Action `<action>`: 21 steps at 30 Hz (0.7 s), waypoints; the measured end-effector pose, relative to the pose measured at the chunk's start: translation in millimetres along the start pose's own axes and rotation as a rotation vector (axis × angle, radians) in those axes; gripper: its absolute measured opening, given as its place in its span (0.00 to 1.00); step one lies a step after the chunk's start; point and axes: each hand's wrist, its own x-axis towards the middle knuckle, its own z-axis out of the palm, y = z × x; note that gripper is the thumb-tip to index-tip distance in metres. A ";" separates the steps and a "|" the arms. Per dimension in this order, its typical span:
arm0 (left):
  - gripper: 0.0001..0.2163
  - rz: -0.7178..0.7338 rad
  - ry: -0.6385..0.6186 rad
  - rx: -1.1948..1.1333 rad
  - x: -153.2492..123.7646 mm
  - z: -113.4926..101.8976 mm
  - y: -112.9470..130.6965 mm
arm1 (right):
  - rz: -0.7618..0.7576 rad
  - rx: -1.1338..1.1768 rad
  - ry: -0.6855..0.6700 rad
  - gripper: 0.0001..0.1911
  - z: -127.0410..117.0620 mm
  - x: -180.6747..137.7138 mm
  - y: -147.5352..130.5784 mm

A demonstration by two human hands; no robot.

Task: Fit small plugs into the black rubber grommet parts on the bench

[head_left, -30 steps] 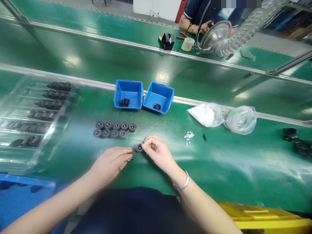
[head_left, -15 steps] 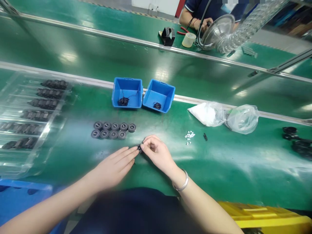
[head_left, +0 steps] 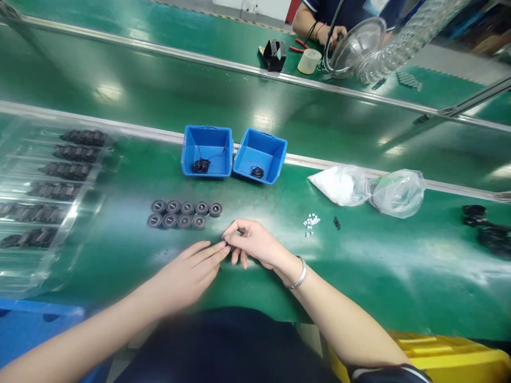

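Note:
My left hand (head_left: 191,274) lies low over the green table with its fingers reaching right, their tips pressed on a small black round part (head_left: 230,246). Most of that part is hidden by fingers. My right hand (head_left: 249,242) arches over it from the right, thumb and forefinger pinched together at the part's top. Whatever sits inside this pinch is too small to make out. Left of the hands stand two rows of black round parts (head_left: 184,214), several in each. Small white pieces (head_left: 311,221) and a little pile of tiny black pieces (head_left: 337,223) lie to the right.
Two blue bins (head_left: 206,135) (head_left: 259,143) with black wire coils stand behind. Plastic bags (head_left: 339,185) lie back right. A clear tray (head_left: 75,213) of black parts is at left, black parts (head_left: 493,239) far right, a yellow crate (head_left: 451,356) below. A co-worker's hand (head_left: 333,34) shows beyond.
My right hand has rolled over and shifted slightly left, its pinch now above the black round part, covering more of it. My left hand has stayed nearly still.

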 end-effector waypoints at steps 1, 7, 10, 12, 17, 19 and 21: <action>0.12 -0.005 -0.004 -0.004 0.0 0.3 -0.2 | 0.001 0.030 -0.002 0.13 -0.7 0.5 0.2; 0.11 -0.029 0.023 -0.017 -0.3 1.9 1.3 | -0.124 0.250 0.081 0.15 5.2 -8.4 19.9; 0.10 -0.055 0.027 -0.037 0.4 1.7 1.5 | -0.189 0.330 0.159 0.17 14.7 -16.4 32.0; 0.11 -0.034 0.004 -0.045 0.6 2.0 0.8 | -0.220 0.353 0.190 0.18 20.1 -20.8 36.2; 0.13 -0.015 0.005 -0.032 -0.6 5.4 1.7 | -0.194 0.386 0.126 0.17 21.0 -25.7 32.2; 0.13 -0.040 0.013 -0.041 0.0 5.1 4.0 | -0.128 0.384 0.065 0.17 17.6 -24.2 28.0; 0.14 -0.072 0.011 -0.056 2.0 2.6 6.7 | -0.062 0.370 0.011 0.18 13.7 -20.5 24.4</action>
